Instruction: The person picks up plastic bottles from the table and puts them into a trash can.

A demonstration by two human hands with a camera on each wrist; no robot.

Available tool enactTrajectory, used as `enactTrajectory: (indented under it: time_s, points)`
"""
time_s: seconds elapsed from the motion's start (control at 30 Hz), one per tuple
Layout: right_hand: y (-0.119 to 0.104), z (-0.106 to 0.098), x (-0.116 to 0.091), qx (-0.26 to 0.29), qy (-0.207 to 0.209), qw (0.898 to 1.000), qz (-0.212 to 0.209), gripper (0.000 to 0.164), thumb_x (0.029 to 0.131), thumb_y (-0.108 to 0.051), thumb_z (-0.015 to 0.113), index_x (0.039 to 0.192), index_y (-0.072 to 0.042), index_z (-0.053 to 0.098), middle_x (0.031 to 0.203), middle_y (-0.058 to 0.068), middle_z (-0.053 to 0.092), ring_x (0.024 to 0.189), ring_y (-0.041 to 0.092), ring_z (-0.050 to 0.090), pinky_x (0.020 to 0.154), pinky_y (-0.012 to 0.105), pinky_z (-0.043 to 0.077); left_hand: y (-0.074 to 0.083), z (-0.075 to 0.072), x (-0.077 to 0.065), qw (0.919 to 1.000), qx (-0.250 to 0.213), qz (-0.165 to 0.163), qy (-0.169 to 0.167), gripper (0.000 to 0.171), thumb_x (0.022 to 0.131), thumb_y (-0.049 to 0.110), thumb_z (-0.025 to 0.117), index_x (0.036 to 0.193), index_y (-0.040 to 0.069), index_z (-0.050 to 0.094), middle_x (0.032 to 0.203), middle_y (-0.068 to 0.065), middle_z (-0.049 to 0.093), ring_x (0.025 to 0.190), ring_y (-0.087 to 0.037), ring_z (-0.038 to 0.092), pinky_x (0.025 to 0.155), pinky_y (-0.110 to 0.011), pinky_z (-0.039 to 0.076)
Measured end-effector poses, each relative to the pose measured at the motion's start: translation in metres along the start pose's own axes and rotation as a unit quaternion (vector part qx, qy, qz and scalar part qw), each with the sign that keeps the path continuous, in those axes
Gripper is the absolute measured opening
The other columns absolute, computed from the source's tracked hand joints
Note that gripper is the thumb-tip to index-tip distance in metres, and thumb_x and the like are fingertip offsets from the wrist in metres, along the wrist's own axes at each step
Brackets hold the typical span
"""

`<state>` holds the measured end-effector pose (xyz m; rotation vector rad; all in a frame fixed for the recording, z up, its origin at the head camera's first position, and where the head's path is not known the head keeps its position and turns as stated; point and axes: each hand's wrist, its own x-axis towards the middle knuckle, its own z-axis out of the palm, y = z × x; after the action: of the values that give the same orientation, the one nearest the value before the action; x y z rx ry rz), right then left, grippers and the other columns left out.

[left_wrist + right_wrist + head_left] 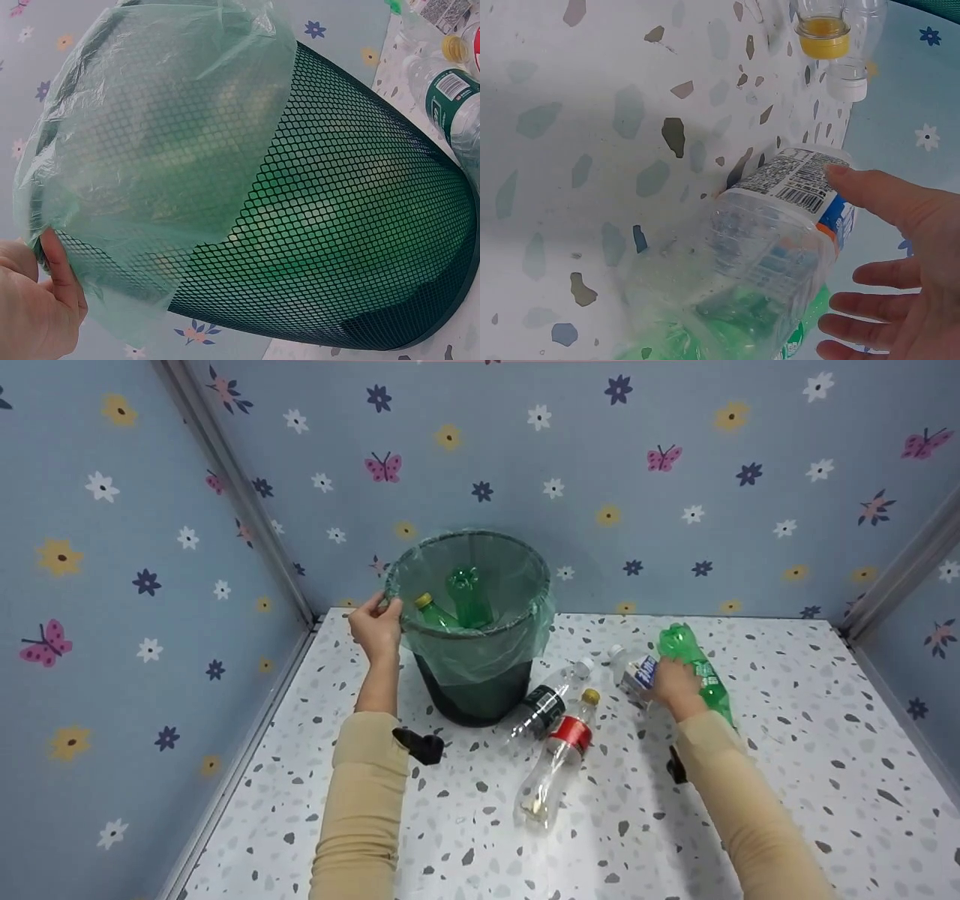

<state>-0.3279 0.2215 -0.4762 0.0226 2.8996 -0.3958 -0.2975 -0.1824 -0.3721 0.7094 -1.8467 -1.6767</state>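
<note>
My left hand [377, 628] pinches the rim of a black mesh trash bin [469, 701] on its left side, thumb and fingers over a pale green plastic liner [165, 142]. Inside the bin stand a green bottle with a yellow cap [437, 615] and another green bottle [470, 600]. On the right, my right hand [675, 688] reaches over a clear plastic bottle [769, 232] with a blue and white label. Its fingers are spread, and the thumb lies at the label; whether it touches cannot be told. A green bottle [681, 640] lies just beyond, partly hidden by that hand.
Between bin and right hand lie a clear bottle with a dark label [543, 707] and a clear bottle with a red label [572, 733] and yellow cap. The speckled white tabletop [480, 855] is bounded by flower-patterned walls [570, 457] at back and sides.
</note>
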Motion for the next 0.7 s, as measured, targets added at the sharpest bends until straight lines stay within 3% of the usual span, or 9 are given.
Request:
enactTrajectory:
  time_s: [0.4, 0.7]
  points:
    - [0.004, 0.013, 0.001, -0.003, -0.015, 0.999, 0.036, 0.070, 0.072, -0.017, 0.070, 0.123, 0.015, 0.034, 0.116, 0.036, 0.038, 0.110, 0.050, 0.034, 0.087, 0.061, 0.026, -0.001, -0.001, -0.001, 1.0000, -0.005, 0.001, -0.004, 0.033, 0.081, 0.010, 0.060, 0.113, 0.004, 0.061, 0.091, -0.011, 0.059, 0.077, -0.016, 0.051, 0.062, -0.024, 0.040]
    - [0.006, 0.016, 0.003, -0.010, 0.011, 0.999, 0.031, 0.062, 0.075, -0.012, 0.066, 0.120, 0.017, 0.036, 0.114, 0.038, 0.040, 0.107, 0.051, 0.037, 0.084, 0.063, 0.028, 0.000, -0.001, -0.002, 0.9999, -0.008, 0.009, 0.001, 0.033, 0.081, 0.009, 0.060, 0.113, 0.003, 0.061, 0.091, -0.013, 0.059, 0.075, -0.016, 0.052, 0.061, -0.025, 0.040]
